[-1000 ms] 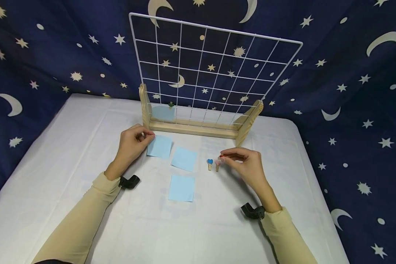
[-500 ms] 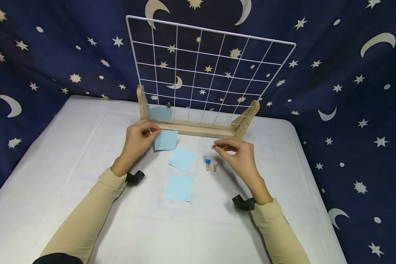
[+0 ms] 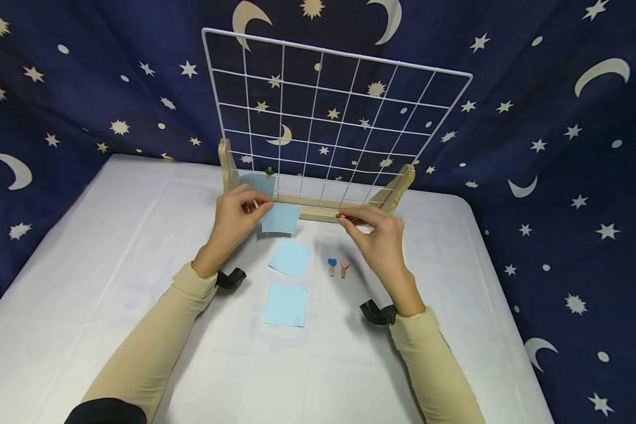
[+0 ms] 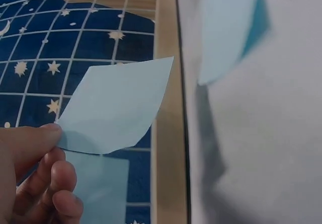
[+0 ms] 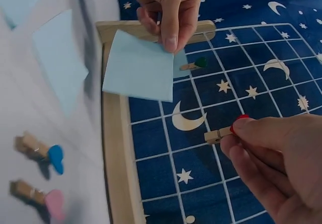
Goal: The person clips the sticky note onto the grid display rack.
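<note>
My left hand (image 3: 237, 219) pinches a light blue paper square (image 4: 118, 103) by one corner, raised in front of the wire grid's base. In the right wrist view my right hand (image 5: 276, 158) grips a small wooden clothespin (image 5: 216, 135) with a red top between thumb and finger. The white wire grid (image 3: 339, 89) stands upright in a wooden stand (image 5: 118, 153). Low on its left side hangs another blue paper (image 3: 257, 184), held by a clothespin with a green top (image 5: 200, 63).
Two more blue paper squares (image 3: 286, 304) lie on the white table (image 3: 318, 365). Beside them are a clothespin with a blue heart (image 3: 332, 264) and one with a pink heart (image 3: 344, 266). A dark curtain (image 3: 535, 176) with moons and stars hangs behind.
My left hand has lifted the blue paper off the table toward the grid, moving right. My right hand has raised the red clothespin away from the other two and toward the grid.
</note>
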Demonstrator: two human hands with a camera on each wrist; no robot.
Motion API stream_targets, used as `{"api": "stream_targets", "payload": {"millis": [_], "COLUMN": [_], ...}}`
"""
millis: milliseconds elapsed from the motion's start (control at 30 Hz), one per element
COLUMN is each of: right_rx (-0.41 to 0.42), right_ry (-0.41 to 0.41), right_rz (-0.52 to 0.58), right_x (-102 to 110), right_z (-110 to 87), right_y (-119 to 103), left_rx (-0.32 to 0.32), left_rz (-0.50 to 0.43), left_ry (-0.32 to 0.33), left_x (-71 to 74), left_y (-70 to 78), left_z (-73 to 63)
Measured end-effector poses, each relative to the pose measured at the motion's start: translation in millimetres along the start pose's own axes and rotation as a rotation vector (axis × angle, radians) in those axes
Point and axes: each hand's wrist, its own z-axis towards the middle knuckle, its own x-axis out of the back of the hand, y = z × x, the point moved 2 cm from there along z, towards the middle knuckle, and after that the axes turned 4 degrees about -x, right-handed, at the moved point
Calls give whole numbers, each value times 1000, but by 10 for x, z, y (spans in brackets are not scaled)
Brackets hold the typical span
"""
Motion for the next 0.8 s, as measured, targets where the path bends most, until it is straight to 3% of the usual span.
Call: {"api": "stream_targets", "payload": {"millis": [333, 567, 800], "right_rx": [43, 79, 106], "right_ry": [50, 68, 112], "right_rz": [-24, -12, 21], "right_x": [-105, -197, -304], "right_z": [221, 348, 416], "right_y": [-64, -85, -70], "left_rx": [46, 16, -14], "left_rz": [2, 30, 60], "left_ry": [45, 108, 119], "left_x": [-190, -298, -365], "left_y": [101, 158, 198], "left_z": [124, 173, 214]}}
